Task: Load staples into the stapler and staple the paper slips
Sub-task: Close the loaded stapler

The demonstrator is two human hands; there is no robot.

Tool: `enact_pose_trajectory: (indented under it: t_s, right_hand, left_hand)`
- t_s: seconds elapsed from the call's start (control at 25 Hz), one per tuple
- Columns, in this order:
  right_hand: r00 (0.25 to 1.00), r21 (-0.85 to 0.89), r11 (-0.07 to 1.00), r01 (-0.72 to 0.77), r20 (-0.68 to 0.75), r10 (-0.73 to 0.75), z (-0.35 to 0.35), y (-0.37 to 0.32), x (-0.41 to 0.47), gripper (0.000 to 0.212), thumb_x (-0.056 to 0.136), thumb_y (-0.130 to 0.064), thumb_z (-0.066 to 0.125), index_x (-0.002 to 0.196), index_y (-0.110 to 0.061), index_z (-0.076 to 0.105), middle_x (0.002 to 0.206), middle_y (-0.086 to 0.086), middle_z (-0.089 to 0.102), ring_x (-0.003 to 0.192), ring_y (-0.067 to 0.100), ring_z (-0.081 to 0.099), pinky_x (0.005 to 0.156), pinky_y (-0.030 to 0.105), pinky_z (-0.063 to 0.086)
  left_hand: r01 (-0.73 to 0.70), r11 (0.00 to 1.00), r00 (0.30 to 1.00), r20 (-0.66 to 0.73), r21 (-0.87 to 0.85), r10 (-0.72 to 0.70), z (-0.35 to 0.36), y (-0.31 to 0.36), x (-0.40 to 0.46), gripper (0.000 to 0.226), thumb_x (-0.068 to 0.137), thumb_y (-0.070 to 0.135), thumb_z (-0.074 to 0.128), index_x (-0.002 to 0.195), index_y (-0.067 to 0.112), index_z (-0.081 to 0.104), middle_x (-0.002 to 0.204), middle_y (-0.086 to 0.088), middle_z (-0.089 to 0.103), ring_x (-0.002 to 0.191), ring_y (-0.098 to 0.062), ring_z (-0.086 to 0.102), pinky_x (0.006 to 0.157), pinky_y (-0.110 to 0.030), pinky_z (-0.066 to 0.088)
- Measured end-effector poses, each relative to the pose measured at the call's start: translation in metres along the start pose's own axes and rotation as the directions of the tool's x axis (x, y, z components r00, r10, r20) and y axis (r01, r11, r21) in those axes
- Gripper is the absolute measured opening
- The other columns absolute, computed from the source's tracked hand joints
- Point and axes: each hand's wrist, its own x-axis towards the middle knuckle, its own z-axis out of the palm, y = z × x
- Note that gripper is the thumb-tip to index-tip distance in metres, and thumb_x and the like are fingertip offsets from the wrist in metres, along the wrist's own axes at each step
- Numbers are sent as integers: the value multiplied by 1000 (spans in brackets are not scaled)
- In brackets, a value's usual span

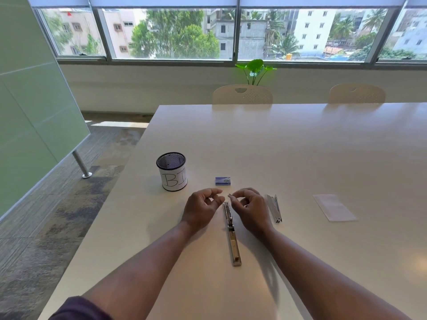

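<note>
Both hands' fingers (233, 194) pinch small, contents unclear, over far end of opened stapler (231, 232), long axis toward person

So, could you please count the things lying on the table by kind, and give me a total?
Staplers: 2, one opened flat, one closed
Staple box: 1
Mesh cup: 1
Stack of paper slips: 1
Total: 5
</note>
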Motion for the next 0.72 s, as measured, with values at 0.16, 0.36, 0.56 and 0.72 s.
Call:
enact_pose_trajectory:
  t_s: [0.16, 0.36, 0.56, 0.72]
  right_hand:
    - [997, 7, 998, 62, 55, -62, 0, -2, -14, 5, 89, -34, 70, 88, -30, 72, 97, -13, 65, 65, 6, 61, 61, 14, 46]
    - [990, -31, 994, 102, 100, -98, 0, -4, -17, 18, 88, -37, 64, 92, -24, 74, 99, -13, 64, 74, 8, 62, 65, 14, 46]
    - [990, -59, 996, 61, 131, -53, 0, -6, -17, 18, 93, -21, 59, 106, -24, 71, 108, -12, 64, 87, -1, 61, 70, 7, 43]
    - [997, -35, 998, 51, 56, -49, -4, -10, -30, 29, 76, -21, 45, 94, -32, 65, 101, -14, 65, 88, -4, 59, 72, 7, 41]
  left_hand:
    - [2, 998, 995, 100, -57, 4, -3, 5, -10, 30, 89, 25, 77, 118, 17, 75, 98, 1, 76, 76, 5, 60, 74, -13, 51]
    - [21, 990, 995, 99, -139, -7, -3, 8, -19, 19, 89, 21, 77, 108, 16, 78, 97, 3, 78, 82, -2, 66, 79, -19, 54]
    - [25, 987, 997, 75, -157, -14, -3, 7, -18, 6, 88, 15, 78, 94, 14, 78, 88, 0, 78, 81, -8, 69, 78, -21, 55]
    - [47, 993, 998, 45, -112, -42, -2, 5, -18, 3, 88, 17, 77, 86, 16, 76, 74, 8, 72, 67, -5, 61, 69, -22, 51]
